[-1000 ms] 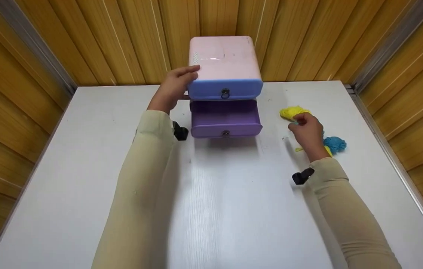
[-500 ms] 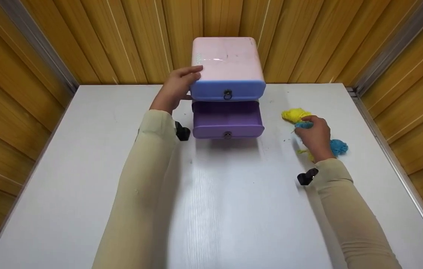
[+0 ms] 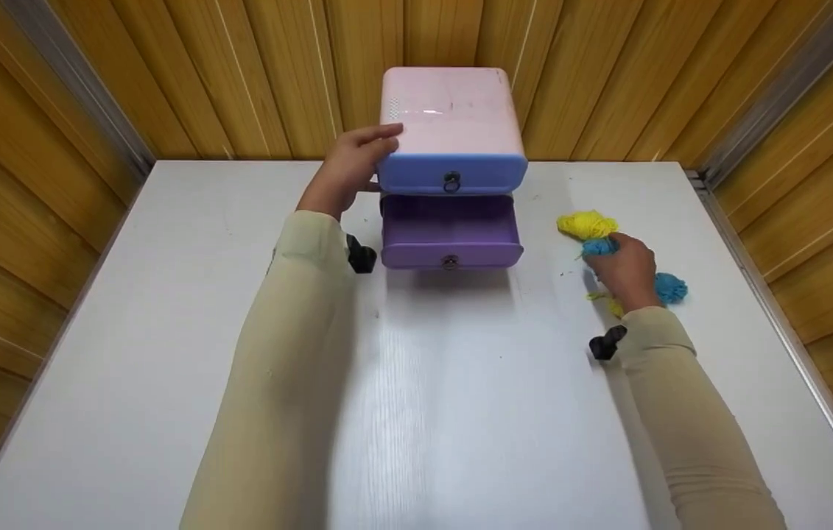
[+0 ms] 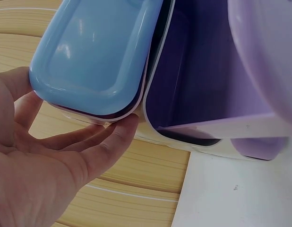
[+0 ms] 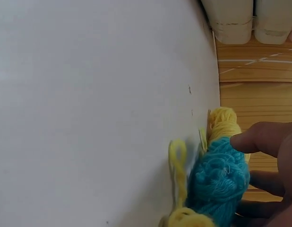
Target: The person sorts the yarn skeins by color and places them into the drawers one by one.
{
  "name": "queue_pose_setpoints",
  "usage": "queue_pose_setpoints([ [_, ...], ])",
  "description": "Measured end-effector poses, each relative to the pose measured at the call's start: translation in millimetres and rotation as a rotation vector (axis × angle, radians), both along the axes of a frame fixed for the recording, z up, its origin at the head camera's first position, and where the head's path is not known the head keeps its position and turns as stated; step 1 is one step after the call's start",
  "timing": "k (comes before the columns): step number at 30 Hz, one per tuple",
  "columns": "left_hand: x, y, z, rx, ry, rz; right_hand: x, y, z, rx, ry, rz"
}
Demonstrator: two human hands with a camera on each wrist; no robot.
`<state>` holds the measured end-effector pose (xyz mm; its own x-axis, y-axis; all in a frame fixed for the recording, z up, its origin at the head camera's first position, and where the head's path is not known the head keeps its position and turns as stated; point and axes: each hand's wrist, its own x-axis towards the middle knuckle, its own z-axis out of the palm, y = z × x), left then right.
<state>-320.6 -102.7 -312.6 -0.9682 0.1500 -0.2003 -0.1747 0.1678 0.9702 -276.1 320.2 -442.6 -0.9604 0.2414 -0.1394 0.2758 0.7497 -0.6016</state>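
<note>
A small plastic drawer unit [image 3: 453,110] stands at the back of the table, pink on top. Its blue upper drawer [image 3: 416,174] is in, while its purple lower drawer [image 3: 453,255] is pulled out, with no contents visible. My left hand [image 3: 350,162] grips the upper casing's left side; in the left wrist view its fingers [image 4: 110,144] touch the casing. At the right, my right hand [image 3: 626,272] holds a blue yarn bundle [image 5: 219,175] between thumb and fingers. Just behind it lies a yellow yarn bundle [image 3: 585,224].
Another blue yarn bundle [image 3: 672,288] lies right of my right wrist. More yellow yarn [image 3: 613,305] lies partly hidden under that hand. Wood-look panels [image 3: 276,73] wall in the white table [image 3: 445,412] at the back and sides.
My right hand has shifted slightly right and closed its fingers on the blue yarn bundle. The left hand stays on the drawer unit. The head view has shifted a little.
</note>
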Motion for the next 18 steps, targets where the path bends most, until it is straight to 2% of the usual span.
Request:
queue_pose_setpoints([
  [5,12.9,2,14.1,0.014,0.003,-0.005,-0.7,3,-2.3,0.035,0.003,0.02],
  [9,17.0,2,18.3,0.025,0.002,-0.004,-0.4,1,-1.7,0.048,0.01,0.027],
  [18,-0.9,0,-0.4,0.014,0.001,0.005,-0.1,-2,-1.4,0.08,0.019,0.013],
])
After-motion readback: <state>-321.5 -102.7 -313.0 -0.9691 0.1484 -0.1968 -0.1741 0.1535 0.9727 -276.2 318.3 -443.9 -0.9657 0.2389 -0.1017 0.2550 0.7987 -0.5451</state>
